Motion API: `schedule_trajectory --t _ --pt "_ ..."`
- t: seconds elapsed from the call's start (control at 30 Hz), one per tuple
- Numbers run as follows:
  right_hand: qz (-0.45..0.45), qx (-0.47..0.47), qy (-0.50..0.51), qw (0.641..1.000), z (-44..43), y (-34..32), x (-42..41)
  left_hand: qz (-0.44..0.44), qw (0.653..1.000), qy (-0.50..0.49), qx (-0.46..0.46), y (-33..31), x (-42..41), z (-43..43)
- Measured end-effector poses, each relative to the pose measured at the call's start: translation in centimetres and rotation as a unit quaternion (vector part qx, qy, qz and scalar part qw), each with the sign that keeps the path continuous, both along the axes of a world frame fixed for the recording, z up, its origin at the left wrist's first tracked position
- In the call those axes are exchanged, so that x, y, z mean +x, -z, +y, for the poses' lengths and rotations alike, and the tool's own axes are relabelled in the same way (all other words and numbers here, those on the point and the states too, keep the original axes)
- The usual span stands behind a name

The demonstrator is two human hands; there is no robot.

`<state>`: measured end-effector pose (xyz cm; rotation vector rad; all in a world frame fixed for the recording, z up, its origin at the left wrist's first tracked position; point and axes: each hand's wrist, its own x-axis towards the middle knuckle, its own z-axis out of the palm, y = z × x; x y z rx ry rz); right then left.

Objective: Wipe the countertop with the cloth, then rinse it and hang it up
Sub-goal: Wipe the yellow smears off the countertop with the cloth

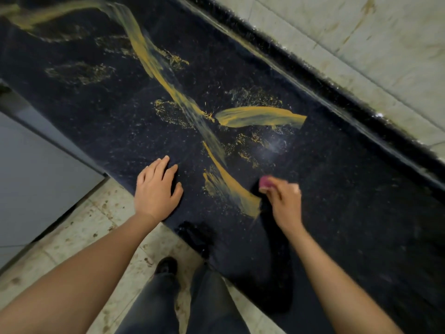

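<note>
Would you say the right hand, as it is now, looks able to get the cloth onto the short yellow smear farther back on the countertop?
Probably yes. The right hand holds the cloth, and only bare countertop lies between it and the short yellow smear.

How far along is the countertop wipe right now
Early on. Done: nothing clearly; yellow smears cross much of the dark countertop. In hand: the right hand grips a pinkish cloth at the end of the nearest streak, blurred as if mid-wipe; the left hand rests flat on the counter. Left: most smears, then rinsing and hanging; no sink in view.
</note>
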<state>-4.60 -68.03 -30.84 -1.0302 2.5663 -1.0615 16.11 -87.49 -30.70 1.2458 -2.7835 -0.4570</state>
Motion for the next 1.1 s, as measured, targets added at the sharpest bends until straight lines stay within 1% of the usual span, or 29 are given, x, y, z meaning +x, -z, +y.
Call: schedule_trajectory --t 0.17,0.27,0.33,0.37,0.43,0.47,0.53,0.57,0.63,0.7,0.77,0.87,0.93,1.0,1.1 --pt "0.041 -0.003 -0.055 0.998 2.9 -0.1 12.1 0.014 1.0 0.01 -0.005 0.1 0.1 -0.2" --pt "0.046 0.008 -0.066 0.997 3.6 -0.1 16.3 0.024 1.0 0.015 -0.002 0.2 0.2 -0.2" --pt "0.029 0.023 -0.081 0.996 4.0 -0.5 18.0 0.028 0.999 0.015 -0.004 0.3 0.2 -0.1" --pt "0.013 0.03 -0.086 0.996 4.2 -0.7 18.5 0.026 1.0 0.018 -0.001 0.3 0.3 -0.1" --pt "-0.046 0.047 -0.089 0.994 4.3 -1.7 19.1 0.022 0.999 0.028 0.003 0.4 0.3 -0.1" --pt "-0.085 0.051 -0.084 0.991 4.3 -2.3 19.3 0.018 0.999 0.033 0.003 0.3 0.4 -0.2" --pt "-0.206 0.036 -0.055 0.976 4.3 -4.0 19.2 0.008 0.999 0.042 0.004 0.3 0.4 -0.2" --pt "-0.267 0.011 -0.02 0.963 4.2 -5.0 18.7 0.004 0.999 0.044 0.004 0.2 0.4 -0.2" --pt "-0.342 -0.046 0.072 0.936 3.8 -6.6 16.8 0.0 0.999 0.046 0.002 0.2 0.5 -0.2" --pt "-0.372 -0.103 0.167 0.907 3.3 -7.9 14.0 0.002 0.999 0.047 0.0 0.1 0.6 -0.3" --pt "-0.363 -0.154 0.246 0.885 3.0 -8.6 10.3 0.001 0.999 0.051 0.001 0.0 0.6 -0.2" --pt "-0.324 -0.172 0.298 0.881 2.7 -8.6 4.2 -0.001 0.999 0.042 0.007 0.1 0.4 -0.2" --pt "-0.315 -0.173 0.316 0.878 2.4 -8.0 0.4 0.009 0.999 0.034 0.003 0.2 0.4 -0.3" --pt "-0.302 -0.163 0.32 0.883 1.5 -7.6 -3.0 0.016 0.999 0.029 -0.007 0.3 0.3 -0.3" --pt "-0.278 -0.147 0.294 0.903 -1.1 -6.5 -8.3 0.004 1.0 0.023 -0.014 0.2 0.2 -0.3"
